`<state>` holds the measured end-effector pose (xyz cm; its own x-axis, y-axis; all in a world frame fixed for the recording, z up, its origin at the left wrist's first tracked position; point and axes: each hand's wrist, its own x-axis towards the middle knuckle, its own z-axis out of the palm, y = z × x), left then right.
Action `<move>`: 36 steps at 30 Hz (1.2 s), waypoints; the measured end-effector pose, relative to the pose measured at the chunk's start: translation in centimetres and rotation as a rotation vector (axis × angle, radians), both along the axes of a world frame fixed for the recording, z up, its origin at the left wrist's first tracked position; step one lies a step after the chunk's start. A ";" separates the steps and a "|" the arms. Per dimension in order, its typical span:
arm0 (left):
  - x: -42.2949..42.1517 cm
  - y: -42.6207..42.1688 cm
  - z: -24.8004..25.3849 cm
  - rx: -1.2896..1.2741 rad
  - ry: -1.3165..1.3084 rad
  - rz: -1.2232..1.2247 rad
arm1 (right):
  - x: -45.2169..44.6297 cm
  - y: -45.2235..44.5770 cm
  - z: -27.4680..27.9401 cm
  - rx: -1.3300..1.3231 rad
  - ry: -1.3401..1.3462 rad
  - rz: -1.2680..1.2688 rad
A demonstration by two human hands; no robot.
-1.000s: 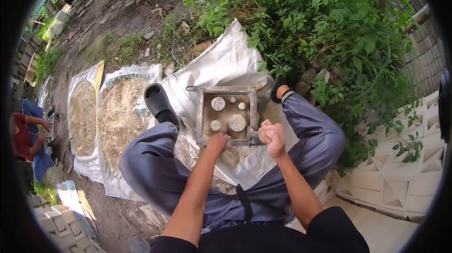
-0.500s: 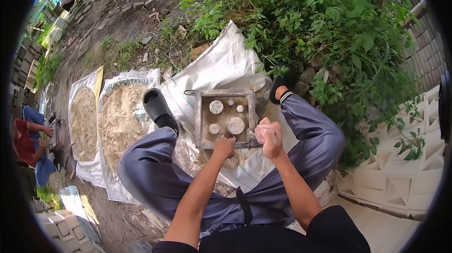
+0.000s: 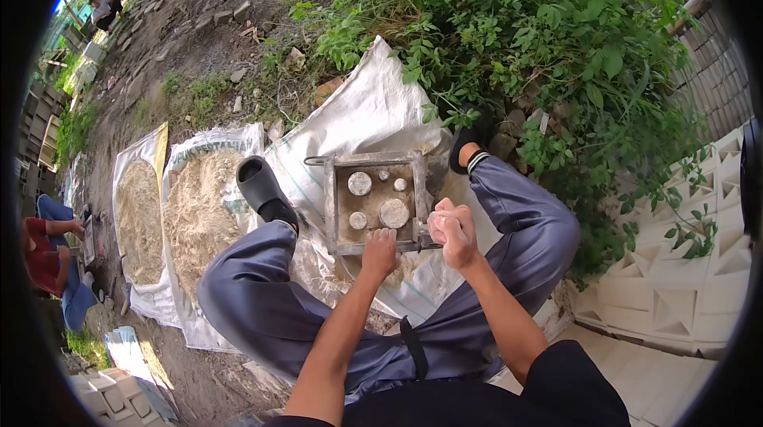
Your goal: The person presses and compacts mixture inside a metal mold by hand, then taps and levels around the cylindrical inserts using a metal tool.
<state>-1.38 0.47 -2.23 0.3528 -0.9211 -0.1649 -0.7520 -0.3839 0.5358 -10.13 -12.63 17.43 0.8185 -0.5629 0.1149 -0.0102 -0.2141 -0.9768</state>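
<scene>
A square frame (image 3: 331,204) lies on a white sack (image 3: 373,101) between my legs, with several round pale discs inside on a sandy bed, the largest (image 3: 394,213) near the lower right. My left hand (image 3: 381,254) rests at the frame's near edge, close to the largest disc; its fingertips are too small to read clearly. Just right of the frame's near right corner, my right hand (image 3: 452,230) is closed in a fist, and whatever it may hold is hidden by the fingers.
Two sacks bear pale powder (image 3: 208,212) at the left. A black clog (image 3: 261,182) is on my left foot. Green plants (image 3: 509,45) grow at the back right, patterned pale blocks (image 3: 675,300) stand at right. A person in red (image 3: 44,256) sits far left; another person (image 3: 105,9) is farther off.
The view has shifted slightly, moving the frame a little left in the picture. My left hand has changed its pose at the near edge; my right hand stays closed beside the corner.
</scene>
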 end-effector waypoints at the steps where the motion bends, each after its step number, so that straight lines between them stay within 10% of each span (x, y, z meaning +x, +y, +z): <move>1: 0.2 0.1 0.8 0.055 -0.054 0.006 | 0.0 0.2 0.2 -0.031 -0.102 -0.007; 19: 1.3 1.4 -0.5 -0.044 0.137 -0.156 | 0.0 0.5 -2.4 -0.128 0.006 0.042; 36: 4.4 4.4 -0.6 0.369 -0.309 -0.017 | 0.0 0.5 -1.9 -0.074 -0.085 0.066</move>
<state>3.00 4.88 -2.88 0.4222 -0.8268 -0.3718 -0.8624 -0.4927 0.1165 -10.16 -12.15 15.56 0.8389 -0.4956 0.2248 0.0884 -0.2835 -0.9549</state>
